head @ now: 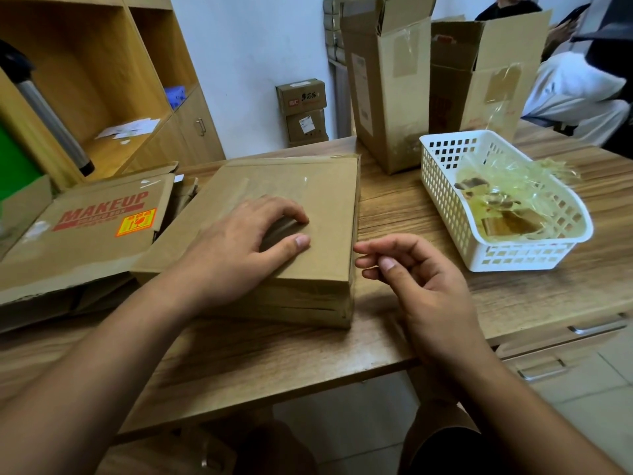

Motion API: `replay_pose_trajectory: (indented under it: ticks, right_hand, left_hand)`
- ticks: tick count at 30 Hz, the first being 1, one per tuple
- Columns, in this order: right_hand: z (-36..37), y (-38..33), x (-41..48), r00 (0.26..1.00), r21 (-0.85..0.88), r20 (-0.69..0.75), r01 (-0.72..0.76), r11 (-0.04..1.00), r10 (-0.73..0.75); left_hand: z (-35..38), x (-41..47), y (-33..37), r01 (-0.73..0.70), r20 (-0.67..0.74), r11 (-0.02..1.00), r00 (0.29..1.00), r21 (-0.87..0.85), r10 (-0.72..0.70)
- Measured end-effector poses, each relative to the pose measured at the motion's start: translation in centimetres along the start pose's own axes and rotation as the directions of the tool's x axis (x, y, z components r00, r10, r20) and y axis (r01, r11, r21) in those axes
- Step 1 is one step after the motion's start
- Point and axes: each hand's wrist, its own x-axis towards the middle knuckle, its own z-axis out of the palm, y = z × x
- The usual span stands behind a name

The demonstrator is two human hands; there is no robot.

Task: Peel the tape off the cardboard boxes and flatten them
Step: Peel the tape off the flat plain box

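A stack of flattened brown cardboard boxes (294, 186) lies in the middle of the wooden table (394, 207), with clear tape across its top face. My left hand (246, 241) rests on top of it, fingers arched and tips pressing the cardboard. My right hand (418, 279) hovers just right of the stack's near corner, fingers loosely curled and apart, holding nothing I can see. A flattened box printed MAKEUP (92, 224) lies to the left. Two upright open boxes (387, 97) (479, 80) with tape scraps stand at the back.
A white plastic basket (442, 200) holding crumpled peeled tape sits at the right. Wooden shelves (102, 80) stand at the left, small boxes (301, 108) on the floor by the wall. A seated person in white (575, 90) is at the far right. Drawers (565, 351) are under the table.
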Motion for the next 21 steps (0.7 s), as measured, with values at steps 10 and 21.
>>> replay_pose_trajectory:
  ticks: [10,21]
  right_hand:
    - [-0.01,-0.05,-0.24,1.000,-0.049,0.021,0.017,0.999,-0.016]
    - [0.06,-0.34,-0.42,0.998,-0.031,0.066,-0.001,1.000,0.003]
  left_hand:
    - [0.06,0.07,0.00,-0.002,-0.001,1.000,1.000,-0.001,0.002]
    - [0.02,-0.07,0.09,0.003,-0.015,1.000,1.000,0.001,-0.003]
